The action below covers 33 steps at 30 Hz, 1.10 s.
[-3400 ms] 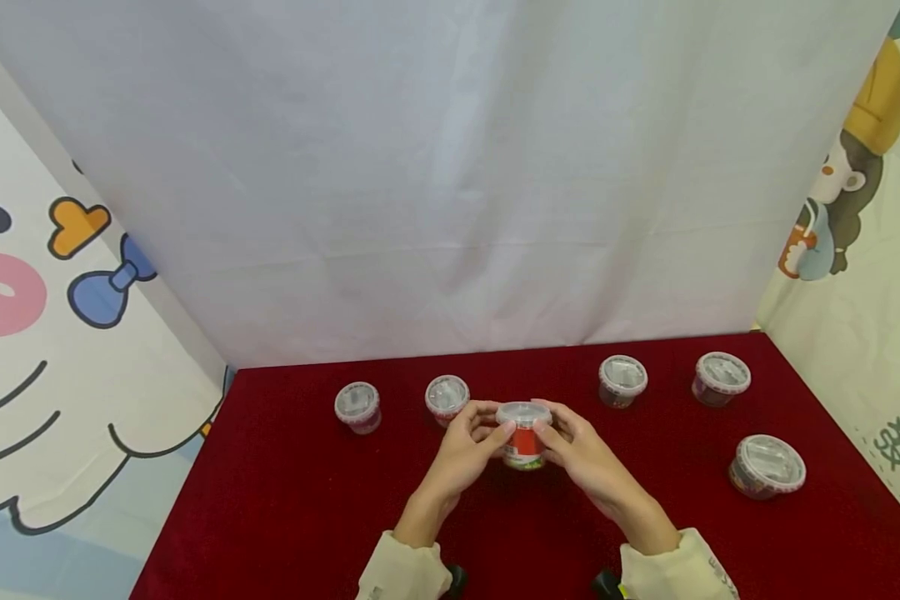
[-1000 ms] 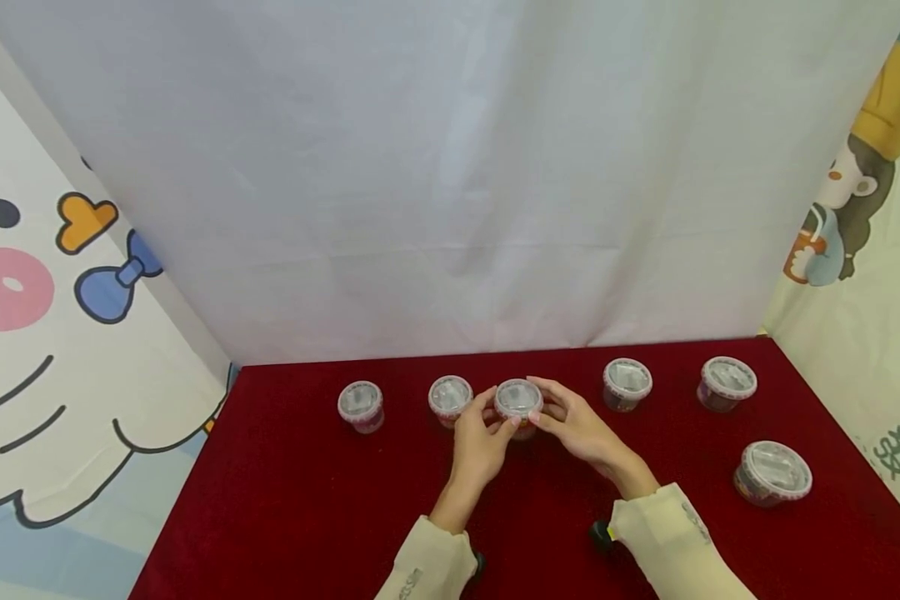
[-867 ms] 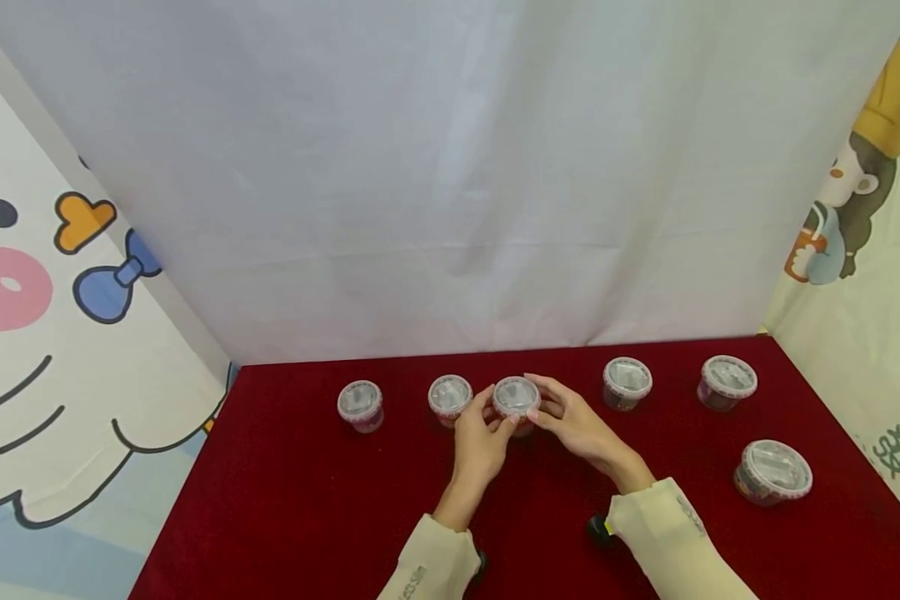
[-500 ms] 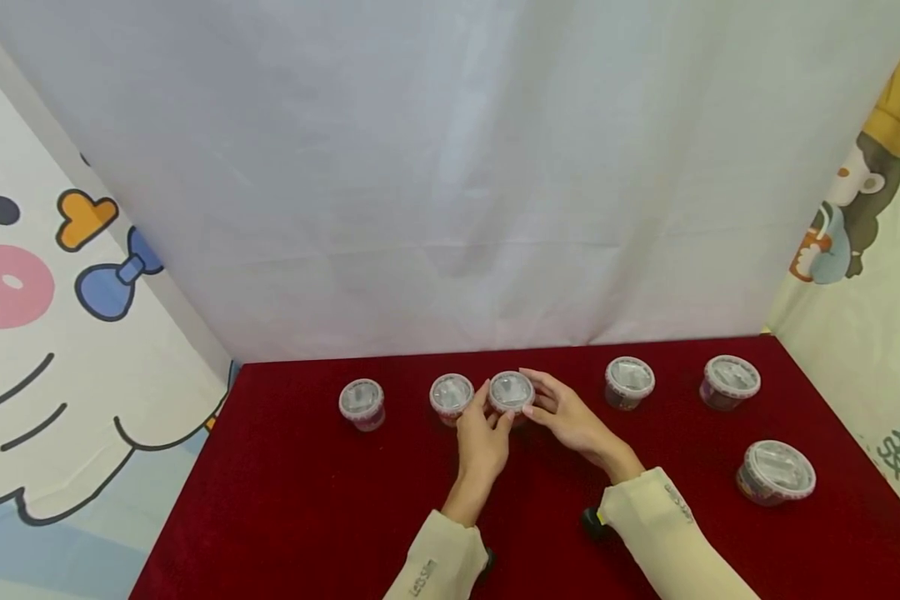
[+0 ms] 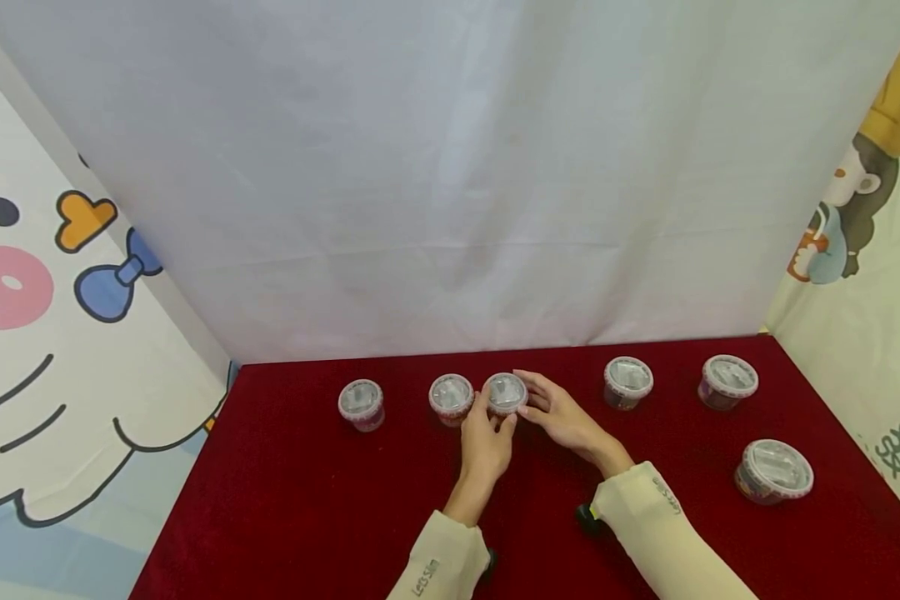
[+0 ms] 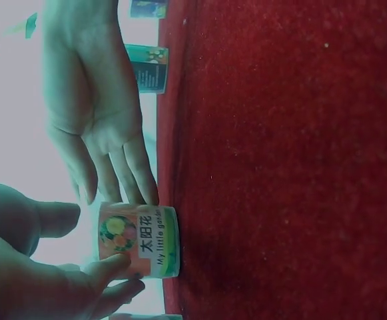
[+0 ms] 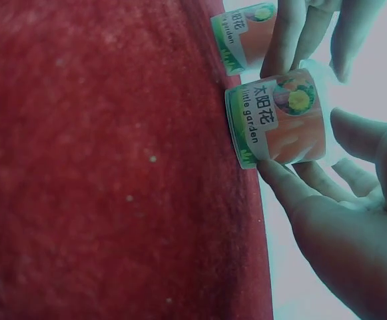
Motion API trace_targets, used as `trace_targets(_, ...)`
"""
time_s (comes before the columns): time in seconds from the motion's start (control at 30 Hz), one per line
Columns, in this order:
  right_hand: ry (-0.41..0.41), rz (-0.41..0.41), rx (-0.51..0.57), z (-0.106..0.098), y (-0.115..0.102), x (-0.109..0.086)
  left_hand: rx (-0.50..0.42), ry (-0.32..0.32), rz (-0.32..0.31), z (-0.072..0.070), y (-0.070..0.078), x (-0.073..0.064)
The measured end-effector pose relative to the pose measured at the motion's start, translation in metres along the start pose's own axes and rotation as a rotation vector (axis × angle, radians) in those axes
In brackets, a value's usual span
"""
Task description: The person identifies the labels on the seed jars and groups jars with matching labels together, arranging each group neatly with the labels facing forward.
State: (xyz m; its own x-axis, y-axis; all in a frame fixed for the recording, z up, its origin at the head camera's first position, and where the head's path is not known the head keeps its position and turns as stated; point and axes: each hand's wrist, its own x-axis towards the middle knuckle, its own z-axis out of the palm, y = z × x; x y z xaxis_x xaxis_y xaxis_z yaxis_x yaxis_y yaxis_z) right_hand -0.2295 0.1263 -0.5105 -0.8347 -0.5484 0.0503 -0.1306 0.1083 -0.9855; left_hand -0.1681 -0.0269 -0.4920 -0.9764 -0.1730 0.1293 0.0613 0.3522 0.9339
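Note:
A small lidded plastic cup [image 5: 507, 393] with an orange and green "My little garden" label stands upright on the red cloth. My left hand [image 5: 486, 443] holds its left and front side by the fingertips. From the right, my right hand [image 5: 561, 418] has thumb and fingers spread round it. The right wrist view shows the cup's base at the cloth, with the right thumb [image 7: 360, 133] close to the clear lid. A matching cup [image 5: 451, 398] stands just left of it, beside my left fingertips.
Another lidded cup [image 5: 362, 404] stands farther left. On the right are two cups along the back, one cup [image 5: 627, 382] nearer and one cup [image 5: 727, 382] farther, plus a wider tub [image 5: 774, 472] nearer the front. A white curtain [image 5: 450, 183] hangs behind the red cloth [image 5: 307, 517].
Both hands have lowered the cup from above the cloth to the back row, then slid it left towards the neighbouring cup. The other cups have stayed in place.

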Motion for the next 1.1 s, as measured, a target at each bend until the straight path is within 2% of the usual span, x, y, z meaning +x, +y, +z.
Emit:
trace_targets(0.27,0.004,0.015,-0.012,0.002,0.003,0.003,-0.029,-0.014,-0.001,0.001,-0.002,-0.004)
trace_targets(0.43,0.023,0.012,-0.043,0.002,0.002,0.001,-0.057,-0.035,-0.004,-0.004,0.000,-0.013)
trace_targets(0.63,0.074,-0.013,-0.122,-0.003,-0.004,-0.011,-0.052,-0.074,-0.042,-0.014,0.006,-0.032)
trace_targets(0.8,0.106,-0.033,-0.157,-0.012,-0.013,-0.022,-0.063,-0.082,-0.037,-0.017,0.013,-0.046)
trace_targets(0.97,0.132,-0.055,-0.171,-0.022,-0.023,-0.035,-0.113,-0.134,-0.006,-0.014,0.022,-0.051)
trace_targets(1.1,0.167,-0.069,-0.175,-0.029,-0.028,-0.046,-0.137,-0.196,0.016,-0.007,0.028,-0.050)
